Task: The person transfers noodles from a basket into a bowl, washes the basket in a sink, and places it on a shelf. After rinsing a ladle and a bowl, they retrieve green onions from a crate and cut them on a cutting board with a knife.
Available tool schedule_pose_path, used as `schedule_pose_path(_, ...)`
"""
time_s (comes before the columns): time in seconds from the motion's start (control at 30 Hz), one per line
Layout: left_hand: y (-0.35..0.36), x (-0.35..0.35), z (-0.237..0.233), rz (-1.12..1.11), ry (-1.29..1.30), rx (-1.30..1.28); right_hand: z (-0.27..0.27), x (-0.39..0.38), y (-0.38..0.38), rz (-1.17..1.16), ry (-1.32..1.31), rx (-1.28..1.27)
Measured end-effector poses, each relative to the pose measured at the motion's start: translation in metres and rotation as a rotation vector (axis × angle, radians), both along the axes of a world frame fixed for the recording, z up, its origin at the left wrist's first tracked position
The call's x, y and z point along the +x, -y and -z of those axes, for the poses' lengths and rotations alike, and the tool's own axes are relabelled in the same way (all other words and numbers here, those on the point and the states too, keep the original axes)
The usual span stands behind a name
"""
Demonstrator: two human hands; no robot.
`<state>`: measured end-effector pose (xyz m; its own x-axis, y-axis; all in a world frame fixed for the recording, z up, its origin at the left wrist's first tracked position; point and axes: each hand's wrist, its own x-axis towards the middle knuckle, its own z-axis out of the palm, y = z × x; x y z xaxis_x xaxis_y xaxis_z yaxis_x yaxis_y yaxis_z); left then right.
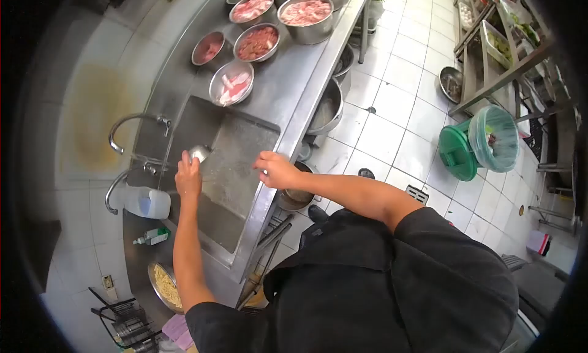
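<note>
Over rim (258, 209), right hand (274, 169), open basin (231, 169), left hand (188, 174) holding metalware (200, 153)

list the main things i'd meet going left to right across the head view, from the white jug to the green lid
White jug, left hand, shiny metal utensil, right hand, green lid.

We miss part of the metal utensil (199, 153) behind the left hand (188, 176) — and one side of the noodle bowl (151, 281) behind the left arm (186, 249).
</note>
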<state>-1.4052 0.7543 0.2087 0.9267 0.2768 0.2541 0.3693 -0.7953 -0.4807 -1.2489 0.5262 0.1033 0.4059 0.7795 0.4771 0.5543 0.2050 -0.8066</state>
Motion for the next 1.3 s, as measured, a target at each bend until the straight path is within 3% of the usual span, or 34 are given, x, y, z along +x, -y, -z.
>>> schedule_pose_path(0.1,0.025,0.011,-0.011,-0.145,0.138,-0.026,-0.008,0.025,0.017,-0.047,-0.001,-0.052)
schedule_pose_path(0.17,0.037,0.018,-0.006,-0.162,0.478,-0.119,-0.008,0.044,0.017,-0.065,0.006,-0.115)
schedule_pose_path(0.23,0.008,-0.002,0.045,-0.577,0.623,-0.341,-0.018,0.059,0.016,-0.065,-0.155,-0.297)
schedule_pose_path(0.27,0.046,0.02,0.034,-0.559,1.171,-1.055,-0.028,0.067,0.014,-0.121,-0.211,-0.403)
schedule_pose_path(0.3,0.108,0.062,-0.008,-0.618,1.413,-1.294,-0.038,0.079,0.009,-0.165,-0.244,-0.505)
schedule_pose_path(0.33,0.095,0.053,0.018,-0.671,1.407,-1.505,-0.035,0.079,0.003,-0.079,-0.268,-0.441)
schedule_pose_path(0.37,0.117,0.075,0.016,-0.696,1.496,-1.536,-0.03,0.081,-0.006,-0.002,-0.299,-0.377)
schedule_pose_path(0.43,0.138,0.093,0.019,-0.672,1.528,-1.88,-0.062,0.102,-0.005,-0.234,-0.73,-0.544)
schedule_pose_path(0.5,0.159,0.121,0.019,-0.579,1.451,-1.908,-0.086,0.12,0.007,-0.364,-0.936,-0.526)
schedule_pose_path(0.53,0.178,0.14,0.001,-0.484,1.462,-1.952,-0.078,0.132,0.005,-0.355,-0.905,-0.523)
schedule_pose_path(0.63,0.186,0.161,0.004,-0.34,1.211,-2.136,-0.07,0.17,0.016,-0.061,-0.983,-0.359)
schedule_pose_path(0.7,0.183,0.171,0.012,-0.324,1.15,-2.031,-0.105,0.206,0.04,0.159,-1.062,-0.252)
schedule_pose_path(0.73,0.181,0.176,0.017,-0.317,1.08,-1.912,-0.06,0.246,0.036,0.271,-0.931,-0.378)
schedule_pose_path(0.77,0.176,0.173,0.03,-0.319,1.088,-1.914,-0.059,0.274,0.047,0.312,-0.901,-0.187)
schedule_pose_path(0.83,0.165,0.169,0.069,-0.343,1.075,-1.455,-0.092,0.324,0.073,0.437,-0.856,-0.075)
schedule_pose_path(0.87,0.167,0.167,0.076,-0.451,1.121,-1.42,-0.11,0.353,0.083,0.468,-0.835,-0.141)
schedule_pose_path(0.93,0.171,0.164,0.084,-0.533,1.149,-1.341,-0.124,0.408,0.087,0.628,-0.698,-0.023)
schedule_pose_path(1.03,0.17,0.164,0.117,-0.631,1.243,-1.235,-0.145,0.521,0.072,0.656,-0.347,0.038)
schedule_pose_path(1.07,0.171,0.166,0.123,-0.626,1.302,-1.198,-0.147,0.574,0.062,0.715,0.003,-0.003)
schedule_pose_path(1.1,0.17,0.177,0.122,-0.64,1.328,-1.18,-0.199,0.577,0.047,0.697,0.064,0.141)
schedule_pose_path(1.13,0.174,0.18,0.117,-0.727,1.335,-1.147,-0.235,0.599,0.031,0.711,0.061,0.125)
schedule_pose_path(1.2,0.176,0.191,0.131,-0.817,1.436,-1.07,-0.309,0.627,-0.01,0.768,0.295,0.307)
schedule_pose_path(1.23,0.181,0.198,0.136,-0.828,1.455,-1.054,-0.334,0.663,-0.038,0.832,0.563,0.448)
schedule_pose_path(1.27,0.184,0.205,0.139,-0.852,1.492,-0.954,-0.378,0.664,-0.054,0.822,0.537,0.323)
schedule_pose_path(1.3,0.187,0.211,0.141,-0.874,1.524,-0.852,-0.406,0.69,-0.082,0.772,0.763,0.533)
